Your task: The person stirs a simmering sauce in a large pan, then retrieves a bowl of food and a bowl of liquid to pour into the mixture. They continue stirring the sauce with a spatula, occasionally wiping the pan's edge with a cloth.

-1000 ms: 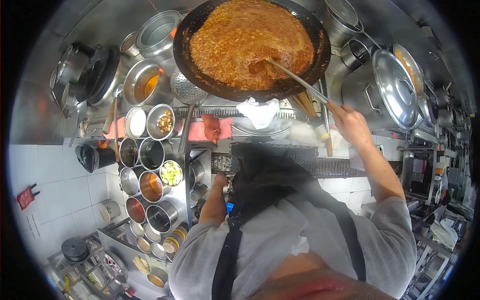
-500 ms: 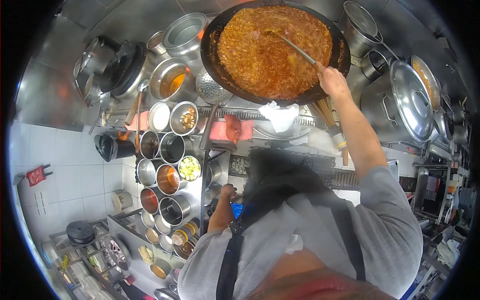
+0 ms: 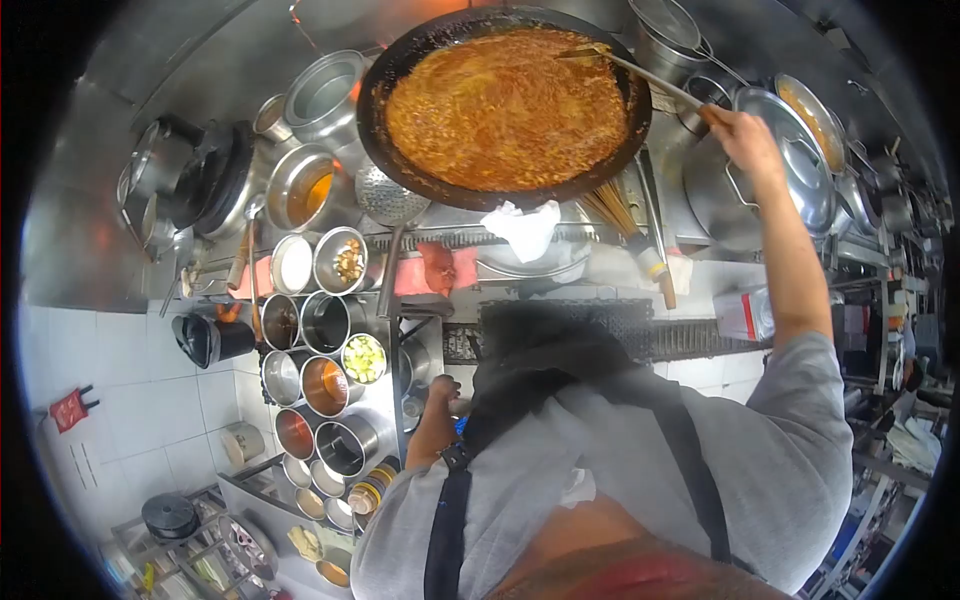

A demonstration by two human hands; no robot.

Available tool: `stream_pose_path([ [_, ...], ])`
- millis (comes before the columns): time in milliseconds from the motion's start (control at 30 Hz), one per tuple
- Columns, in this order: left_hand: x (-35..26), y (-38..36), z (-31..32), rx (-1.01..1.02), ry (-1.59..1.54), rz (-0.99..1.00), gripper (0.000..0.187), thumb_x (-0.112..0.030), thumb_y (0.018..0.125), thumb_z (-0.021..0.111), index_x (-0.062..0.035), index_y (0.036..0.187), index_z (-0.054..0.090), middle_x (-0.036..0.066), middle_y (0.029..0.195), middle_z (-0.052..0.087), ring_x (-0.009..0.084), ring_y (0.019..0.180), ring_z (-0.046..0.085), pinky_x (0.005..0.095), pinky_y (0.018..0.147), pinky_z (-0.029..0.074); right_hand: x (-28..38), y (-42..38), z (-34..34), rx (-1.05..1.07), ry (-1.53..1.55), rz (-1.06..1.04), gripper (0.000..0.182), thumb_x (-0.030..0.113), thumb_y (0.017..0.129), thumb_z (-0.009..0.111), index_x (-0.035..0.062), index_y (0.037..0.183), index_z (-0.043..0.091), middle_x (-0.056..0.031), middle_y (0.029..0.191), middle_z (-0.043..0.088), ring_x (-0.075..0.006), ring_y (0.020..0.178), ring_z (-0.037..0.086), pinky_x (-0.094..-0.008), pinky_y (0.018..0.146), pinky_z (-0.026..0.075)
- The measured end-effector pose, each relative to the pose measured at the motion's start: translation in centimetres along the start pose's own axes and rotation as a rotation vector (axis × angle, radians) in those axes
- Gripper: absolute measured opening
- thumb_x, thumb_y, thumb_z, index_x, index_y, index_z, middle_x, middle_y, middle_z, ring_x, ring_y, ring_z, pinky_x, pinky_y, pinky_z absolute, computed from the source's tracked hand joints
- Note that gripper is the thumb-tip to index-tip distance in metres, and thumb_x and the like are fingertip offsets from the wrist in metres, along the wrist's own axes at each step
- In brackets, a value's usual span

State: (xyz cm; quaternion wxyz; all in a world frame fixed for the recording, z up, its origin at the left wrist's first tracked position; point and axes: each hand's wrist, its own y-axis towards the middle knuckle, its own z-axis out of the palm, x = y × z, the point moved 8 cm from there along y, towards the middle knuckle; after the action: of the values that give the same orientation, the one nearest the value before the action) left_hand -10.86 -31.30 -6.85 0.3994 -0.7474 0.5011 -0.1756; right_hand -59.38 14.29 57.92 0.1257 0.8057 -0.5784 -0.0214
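Note:
My right hand (image 3: 745, 142) is closed around the wooden grip of a long-handled wok spatula (image 3: 660, 83). The metal head of the spatula dips into the far right part of a bubbling orange-brown sauce with small bits (image 3: 500, 110). That sauce fills a large black wok (image 3: 372, 120) on the stove. My left hand (image 3: 443, 388) hangs low beside my body, fingers curled, with nothing visible in it. Nearest to it is the edge of the counter with metal pots of ingredients, one with chopped green pieces (image 3: 363, 358).
A perforated skimmer (image 3: 390, 195) lies left of the wok. A white cloth (image 3: 520, 232) and a bamboo brush (image 3: 625, 230) are at its near side. A large lidded pot (image 3: 715, 195) stands at right. Several metal pots (image 3: 345, 445) crowd the left counter.
My right hand has moved right and away from the wok's middle, drawing the spatula head toward the far right side. The view has shifted slightly. My left hand stays low at my side.

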Motion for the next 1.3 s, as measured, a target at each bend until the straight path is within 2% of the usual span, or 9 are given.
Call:
stream_pose_path([
  [167,-4.6,0.0,-3.5,0.057,0.494,0.4,0.028,-0.038,0.071,0.068,-0.0264,0.097,0.067,0.006,0.096,0.067,0.0226,0.09,0.064,0.0381,0.075,0.053,-1.8,-4.9,-5.8,0.11,0.019,-0.003,0.034,0.016,0.082,0.063,0.0105,0.116,0.063,-0.0174,0.102,0.065,-0.0291,0.094,0.065,-0.0338,0.084,0.048],
  [367,-7.7,1.9,-6.4,0.033,0.516,0.372,0.035,-0.031,0.068,0.072,-0.0125,0.097,0.067,0.013,0.094,0.066,0.0241,0.092,0.064,0.0393,0.078,0.053,0.1,-10.2,-8.3,0.264,0.141,0.079,0.035,0.005,0.077,0.064,0.0055,0.112,0.064,-0.0153,0.095,0.069,-0.0131,0.082,0.065,-0.0274,0.075,0.048],
  [433,-5.8,5.4,-5.1,-0.021,-0.106,0.283,0.035,-0.027,0.067,0.072,-0.0064,0.094,0.067,0.015,0.098,0.065,0.0271,0.093,0.063,0.0402,0.082,0.051,1.0,-11.2,-7.9,0.319,0.184,0.104,0.036,0.002,0.076,0.064,0.0035,0.112,0.064,-0.015,0.094,0.069,-0.008,0.081,0.062,-0.0253,0.075,0.048],
  [500,-8.5,2.2,-7.6,-0.084,0.199,0.301,0.03,-0.023,0.066,0.071,-0.0105,0.093,0.068,0.014,0.098,0.065,0.0289,0.095,0.062,0.0408,0.082,0.051,1.5,-12.0,-6.0,0.361,0.413,0.144,0.038,-0.002,0.073,0.065,0.0016,0.111,0.065,-0.0135,0.096,0.07,-0.005,0.082,0.059,-0.0239,0.075,0.048],
  [567,-10.4,0.1,-7.8,-0.031,0.5,0.483,0.028,-0.02,0.064,0.07,-0.0152,0.092,0.069,0.014,0.095,0.064,0.0278,0.095,0.062,0.0412,0.081,0.051,1.6,-11.8,-4.0,0.367,0.393,0.083,0.04,-0.003,0.071,0.066,0.0006,0.111,0.065,-0.013,0.098,0.07,-0.0066,0.082,0.06,-0.0235,0.077,0.048],
  [767,-2.4,4.0,0.9,0.229,-0.691,0.25,0.018,-0.03,0.066,0.068,-0.0202,0.081,0.067,0.006,0.09,0.064,0.0263,0.089,0.062,0.0407,0.072,0.052,7.3,-10.0,0.7,0.382,0.521,-0.067,0.045,-0.002,0.068,0.069,-0.0012,0.112,0.063,-0.0132,0.103,0.069,-0.0101,0.085,0.061,-0.0242,0.078,0.048],
  [833,-3.7,2.5,0.7,-0.156,0.322,0.441,0.02,-0.028,0.065,0.069,-0.0179,0.082,0.068,0.009,0.085,0.064,0.028,0.085,0.063,0.0404,0.07,0.052,8.3,-9.0,2.7,0.426,0.53,-0.041,0.046,0.0,0.068,0.07,0.0004,0.114,0.063,-0.014,0.102,0.069,-0.0098,0.084,0.06,-0.0252,0.078,0.047],
  [1200,-1.5,-5.2,-1.6,0.009,0.209,0.163,0.023,-0.027,0.064,0.069,-0.0182,0.085,0.069,0.008,0.09,0.066,0.025,0.09,0.064,0.0394,0.076,0.053,16.9,-1.4,9.4,0.171,0.684,-0.366,0.05,0.017,0.07,0.071,0.0124,0.119,0.062,-0.0186,0.09,0.068,-0.0231,0.075,0.067,-0.0314,0.075,0.05],
  [1300,-4.7,-7.9,-5.3,-0.223,0.231,0.221,0.02,-0.025,0.068,0.068,-0.0128,0.083,0.068,0.007,0.079,0.067,0.0226,0.076,0.067,0.0384,0.068,0.054,18.7,0.7,11.1,0.45,0.647,-0.03,0.049,0.02,0.072,0.069,0.0123,0.12,0.061,-0.0169,0.075,0.066,-0.0221,0.059,0.062,-0.0336,0.064,0.05],
])
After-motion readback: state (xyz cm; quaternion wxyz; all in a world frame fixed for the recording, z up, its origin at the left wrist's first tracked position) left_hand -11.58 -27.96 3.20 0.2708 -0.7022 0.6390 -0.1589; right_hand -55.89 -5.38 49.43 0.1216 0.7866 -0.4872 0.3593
